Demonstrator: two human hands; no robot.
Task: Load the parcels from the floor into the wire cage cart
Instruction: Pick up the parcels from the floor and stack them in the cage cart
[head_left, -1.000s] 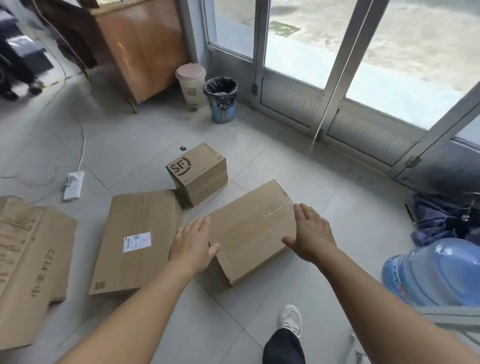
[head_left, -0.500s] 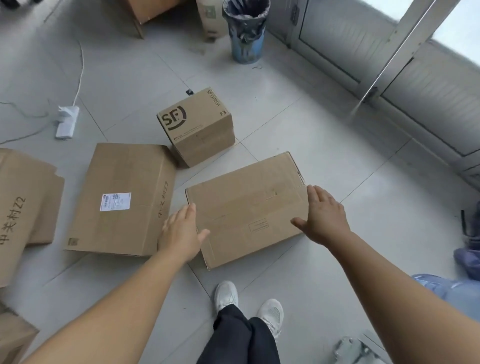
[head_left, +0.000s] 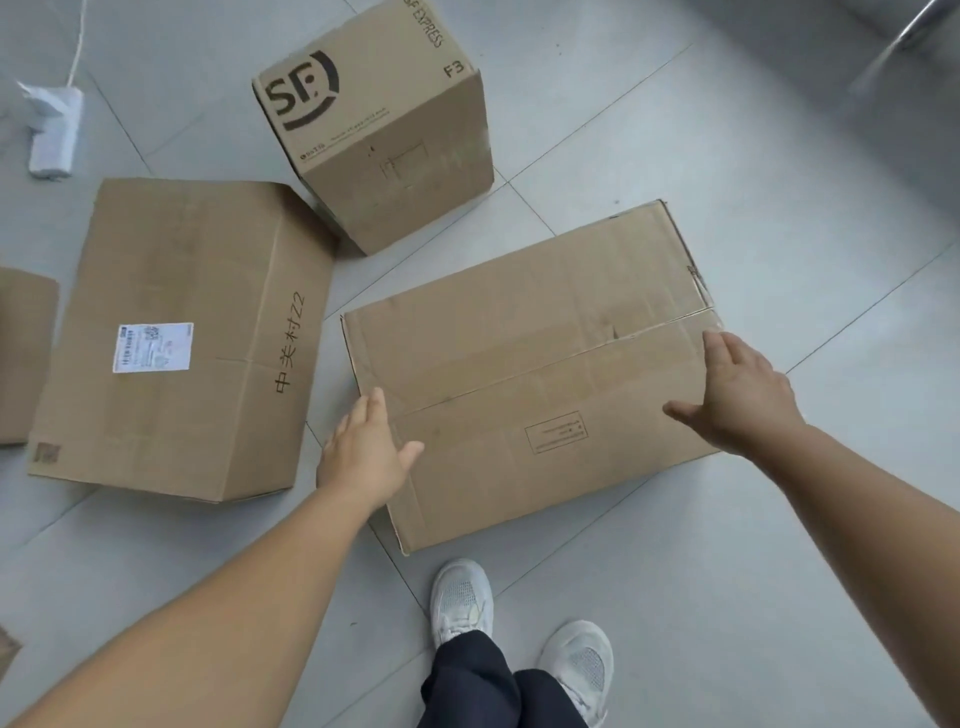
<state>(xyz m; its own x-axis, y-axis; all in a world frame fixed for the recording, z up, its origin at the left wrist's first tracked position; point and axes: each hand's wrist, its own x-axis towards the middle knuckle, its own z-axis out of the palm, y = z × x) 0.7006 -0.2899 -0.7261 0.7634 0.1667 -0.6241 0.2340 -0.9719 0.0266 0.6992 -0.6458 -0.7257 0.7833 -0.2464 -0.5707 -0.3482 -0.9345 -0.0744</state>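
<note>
Grey floor tiles (head_left: 727, 597) carrying several cardboard parcels. Lying flat in the middle, just ahead of two white shoes (head_left: 519, 629): a wide flat box (head_left: 530, 374) with a taped seam and a small printed rectangle. Left hand (head_left: 363, 452) reaching to that box's left edge, fingers straight and together, thumb spread over the top face, nothing clamped. Right hand (head_left: 743, 389) resting at the right edge, fingers straight along the side, thumb lying across the top, likewise not curled round anything. Lying just left of the flat box: a larger labelled box (head_left: 176, 338) bearing a white sticker and handwritten characters. Standing upright beyond both, close to the labelled box's far corner: a cube-shaped SF box (head_left: 379, 119). Sitting near the floor's far left corner: a white power strip (head_left: 52, 130) with its cord. Showing at the left edge: part of another cardboard piece (head_left: 21, 353).
</note>
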